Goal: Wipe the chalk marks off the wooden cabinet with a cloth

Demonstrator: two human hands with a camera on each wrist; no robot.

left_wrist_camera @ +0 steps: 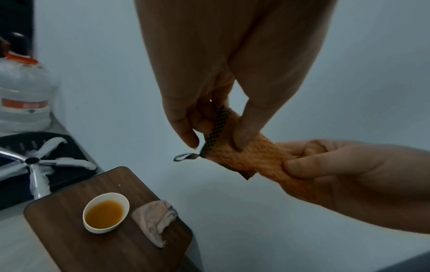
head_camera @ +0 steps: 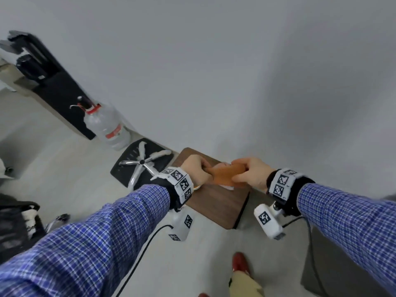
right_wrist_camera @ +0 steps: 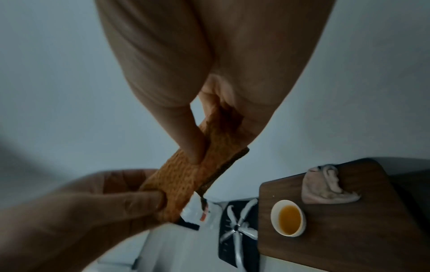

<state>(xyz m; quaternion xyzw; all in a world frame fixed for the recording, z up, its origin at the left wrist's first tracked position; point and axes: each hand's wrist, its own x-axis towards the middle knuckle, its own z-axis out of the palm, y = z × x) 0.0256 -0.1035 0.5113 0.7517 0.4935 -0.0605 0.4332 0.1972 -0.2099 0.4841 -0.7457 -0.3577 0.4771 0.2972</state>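
My left hand (head_camera: 198,168) pinches one end of the orange cloth (head_camera: 226,174) and my right hand (head_camera: 249,173) grips the other, so it hangs rolled and taut above the cabinet (head_camera: 216,202), apparently being wrung or folded into a pad before wiping. On the cabinet top, a bowl (left_wrist_camera: 106,213) of amber liquid sits left of a crumpled pale rag (left_wrist_camera: 156,219), both within reach. I can't make out any chalk marks.
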